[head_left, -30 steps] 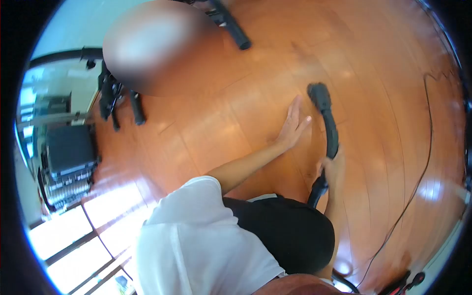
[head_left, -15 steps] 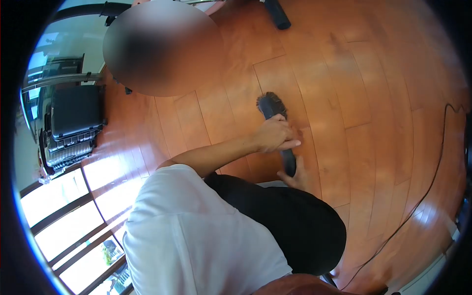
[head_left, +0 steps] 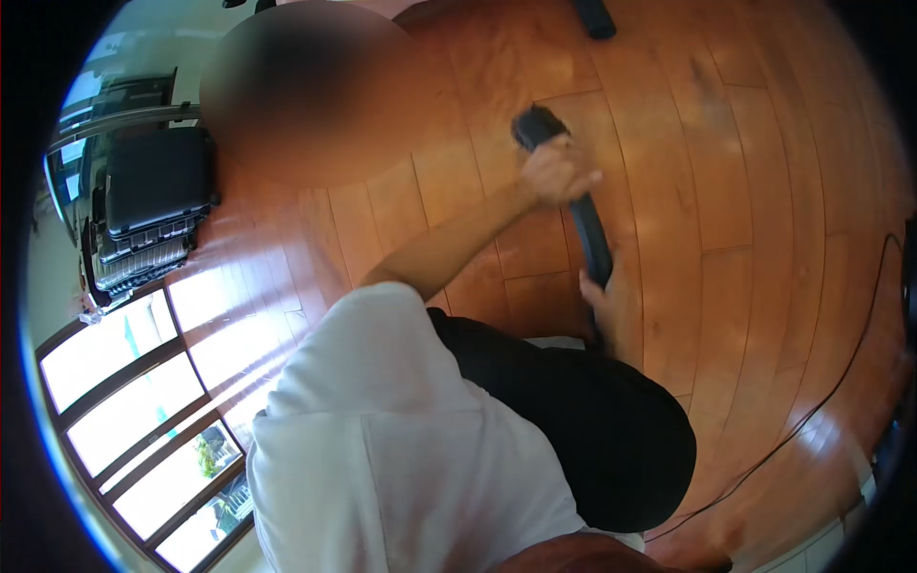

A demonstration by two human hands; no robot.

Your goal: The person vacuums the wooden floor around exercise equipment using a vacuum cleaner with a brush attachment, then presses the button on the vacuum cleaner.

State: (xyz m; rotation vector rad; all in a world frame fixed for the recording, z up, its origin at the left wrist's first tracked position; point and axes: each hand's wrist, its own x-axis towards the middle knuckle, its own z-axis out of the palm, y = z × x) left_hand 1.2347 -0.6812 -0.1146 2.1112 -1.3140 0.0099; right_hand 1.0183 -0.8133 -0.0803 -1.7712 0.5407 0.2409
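A dark brush (head_left: 594,244) with a long, slightly curved, tube-like handle slants over the wooden floor. Its broad head (head_left: 540,124) points away from me; the bristles are smeared by motion. Just behind the head, my left hand (head_left: 559,174) is closed round the handle, with a finger or thumb sticking out to the right. Lower down, beside my knee, my right hand (head_left: 613,304) grips the handle near its rear end. That hand is blurred, and my leg hides the handle's end.
A black cylindrical object (head_left: 596,17) lies on the wooden floor (head_left: 688,315) at the top. Dark suitcases (head_left: 158,180) stand at the left, above bright windows (head_left: 124,353). A thin black cable (head_left: 831,396) curves along the right. My black-clad leg (head_left: 573,430) is bent below my hands.
Both hands have moved away from my body and slightly right with the brush. They are farther apart along its handle, and more of it shows between them. The view has shifted a little.
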